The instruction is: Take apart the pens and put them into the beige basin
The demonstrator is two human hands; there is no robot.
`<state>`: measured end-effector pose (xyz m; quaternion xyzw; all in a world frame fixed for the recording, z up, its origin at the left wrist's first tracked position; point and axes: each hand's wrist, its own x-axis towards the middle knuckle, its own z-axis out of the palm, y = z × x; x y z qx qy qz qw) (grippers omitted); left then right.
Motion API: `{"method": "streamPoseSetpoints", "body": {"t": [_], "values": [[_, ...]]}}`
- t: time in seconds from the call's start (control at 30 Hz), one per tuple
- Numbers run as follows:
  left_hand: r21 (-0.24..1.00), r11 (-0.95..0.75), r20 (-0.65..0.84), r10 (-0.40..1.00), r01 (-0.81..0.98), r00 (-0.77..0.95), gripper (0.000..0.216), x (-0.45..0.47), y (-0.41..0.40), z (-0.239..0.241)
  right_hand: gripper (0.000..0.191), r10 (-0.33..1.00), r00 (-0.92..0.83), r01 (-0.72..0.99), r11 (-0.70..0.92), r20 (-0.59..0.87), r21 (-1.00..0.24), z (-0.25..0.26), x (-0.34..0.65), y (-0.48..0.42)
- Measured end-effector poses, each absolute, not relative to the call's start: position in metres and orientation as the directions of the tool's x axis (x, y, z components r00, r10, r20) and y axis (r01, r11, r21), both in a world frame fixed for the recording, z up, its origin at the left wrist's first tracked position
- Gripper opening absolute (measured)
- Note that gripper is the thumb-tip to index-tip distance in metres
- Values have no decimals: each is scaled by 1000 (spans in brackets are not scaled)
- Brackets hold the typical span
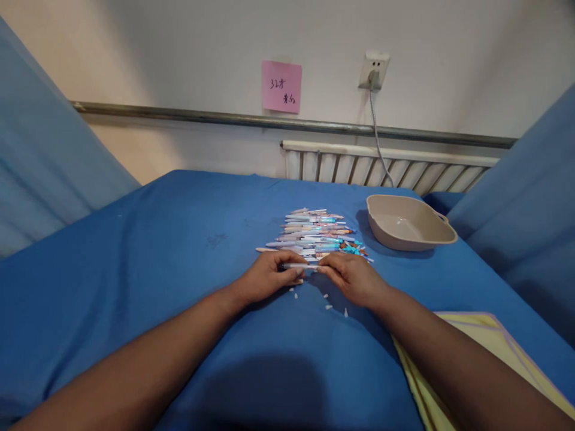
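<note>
Between my two hands lies a pen (296,266), pale and slim, held level just above the blue cloth. My left hand (269,274) pinches its left part between thumb and fingers. At the other end, the fingertips of my right hand (354,276) close on the pen's tip. Right behind the hands is a pile of pens and pen parts (314,230) in white, pastel and blue. Small turquoise and brown pieces (354,246) lie at its right end. Several tiny white tips (329,307) are scattered on the cloth in front of the hands.
A beige plastic basin (404,224) stands at the right rear. A folded yellow towel (485,341) lies under my right forearm. Blue cloth (157,257) covers the surface. Behind it are a radiator (350,164), a wall rail, a plugged-in cable and a pink note (281,87). Blue curtains hang on both sides.
</note>
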<state>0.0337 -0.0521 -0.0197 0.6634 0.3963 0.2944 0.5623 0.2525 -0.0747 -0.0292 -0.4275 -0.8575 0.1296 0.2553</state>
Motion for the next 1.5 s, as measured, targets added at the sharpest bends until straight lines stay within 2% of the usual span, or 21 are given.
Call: {"method": "streamPoseSetpoints", "body": {"t": [0.13,0.2,0.27,0.43,0.6,0.73,0.87,1.0,1.2,1.37,1.5], "values": [[986,62,-133,859,157,494,28,35,-52,-20,22,793,-450,653,606,411,-454,-32,252,-77],[985,95,-156,855,147,495,27,35,-52,-19,14,775,-464,643,628,430,-438,-31,253,-77],[986,96,-151,854,135,499,27,35,-52,-19,6,770,-486,649,635,414,-419,-31,254,-76],[987,20,-96,861,156,500,27,35,-51,-21,19,796,-511,658,606,325,-447,-30,253,-74],[985,116,-165,856,129,489,28,35,-51,-20,20,782,-435,629,619,447,-470,-30,250,-77],[984,145,-179,851,106,494,32,34,-51,-20,9,760,-454,609,646,465,-461,-31,251,-76],[985,128,-170,853,117,494,34,34,-51,-22,16,782,-458,613,622,422,-488,-32,252,-75],[976,196,-215,852,91,476,36,33,-51,-21,27,772,-423,611,629,474,-481,-31,250,-77],[978,192,-209,842,86,497,32,33,-52,-18,8,712,-439,519,699,548,-492,-31,250,-76],[986,118,-165,832,122,530,31,33,-52,-21,12,799,-360,542,600,483,-589,-34,246,-77],[972,227,-230,856,63,463,32,33,-51,-20,23,787,-395,563,615,474,-552,-30,244,-81]]}}
